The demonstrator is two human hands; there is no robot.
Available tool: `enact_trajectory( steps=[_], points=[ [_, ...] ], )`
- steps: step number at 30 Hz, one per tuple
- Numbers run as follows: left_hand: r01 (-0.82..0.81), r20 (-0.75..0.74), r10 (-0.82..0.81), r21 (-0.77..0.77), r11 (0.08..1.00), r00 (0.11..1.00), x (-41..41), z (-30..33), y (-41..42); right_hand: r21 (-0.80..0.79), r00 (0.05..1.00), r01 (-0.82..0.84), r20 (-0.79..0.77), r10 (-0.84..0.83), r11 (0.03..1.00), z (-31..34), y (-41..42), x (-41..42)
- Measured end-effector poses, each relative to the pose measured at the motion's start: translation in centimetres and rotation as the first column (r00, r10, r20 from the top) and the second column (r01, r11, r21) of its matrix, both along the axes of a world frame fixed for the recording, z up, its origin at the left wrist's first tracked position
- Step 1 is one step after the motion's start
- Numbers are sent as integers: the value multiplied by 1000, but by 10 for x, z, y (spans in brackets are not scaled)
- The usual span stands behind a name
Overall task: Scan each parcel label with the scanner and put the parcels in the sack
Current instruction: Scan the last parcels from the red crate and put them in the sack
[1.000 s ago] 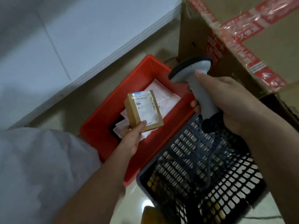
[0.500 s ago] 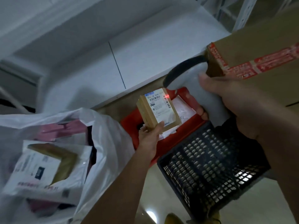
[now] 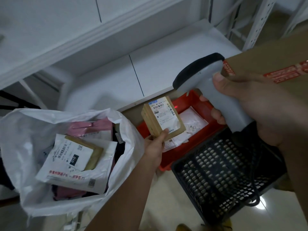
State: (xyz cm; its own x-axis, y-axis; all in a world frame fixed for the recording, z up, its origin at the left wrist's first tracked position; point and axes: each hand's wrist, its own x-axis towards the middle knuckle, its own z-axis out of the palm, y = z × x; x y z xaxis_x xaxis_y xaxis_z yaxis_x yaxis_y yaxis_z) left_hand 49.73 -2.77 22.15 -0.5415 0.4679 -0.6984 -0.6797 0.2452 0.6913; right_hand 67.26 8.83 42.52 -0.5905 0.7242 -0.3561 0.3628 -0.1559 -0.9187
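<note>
Parcel [image 3: 164, 118] pinched in the left hand [image 3: 154, 150] above the red bin [image 3: 196, 100]; right hand [image 3: 253, 110] grips the scanner [image 3: 210, 85], sack [image 3: 116, 180] left of the bin.

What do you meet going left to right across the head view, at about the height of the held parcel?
white sack → small brown parcel held in the left hand → red bin → grey scanner gripped by the right hand.
</note>
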Motion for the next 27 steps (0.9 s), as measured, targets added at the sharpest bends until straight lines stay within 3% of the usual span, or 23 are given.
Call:
enact_trajectory(
  steps=[6, 10, 16, 19, 23, 27],
  points=[
    [-3, 9, 3, 9, 1000, 1000, -9, 13, -18, -35, 993, 14, -119, -18, 999, 18, -20, -3],
    [-52, -1, 52, -4, 999, 999, -13, 27, -30, -64, 994, -5, -111, -3, 998, 21, -31, -13],
    [-142, -114, 147, 52, 989, 983, -21, 62, -66, -258, 985, 92, -116, -125, 962, 14, -43, -47],
    [-211, -239, 227, 90, 973, 944, -35, 82, -91, -289, 990, 105, -56, -127, 952, 9, -49, -65],
    [-352, -479, 267, -96, 931, 836, -67, 94, -128, -274, 996, 60, -46, -75, 960, 1, -57, -83],
    [-399, -681, 49, -368, 840, 731, -91, 83, -159, -249, 997, 19, -68, -37, 968, -7, -66, -98]
  ],
)
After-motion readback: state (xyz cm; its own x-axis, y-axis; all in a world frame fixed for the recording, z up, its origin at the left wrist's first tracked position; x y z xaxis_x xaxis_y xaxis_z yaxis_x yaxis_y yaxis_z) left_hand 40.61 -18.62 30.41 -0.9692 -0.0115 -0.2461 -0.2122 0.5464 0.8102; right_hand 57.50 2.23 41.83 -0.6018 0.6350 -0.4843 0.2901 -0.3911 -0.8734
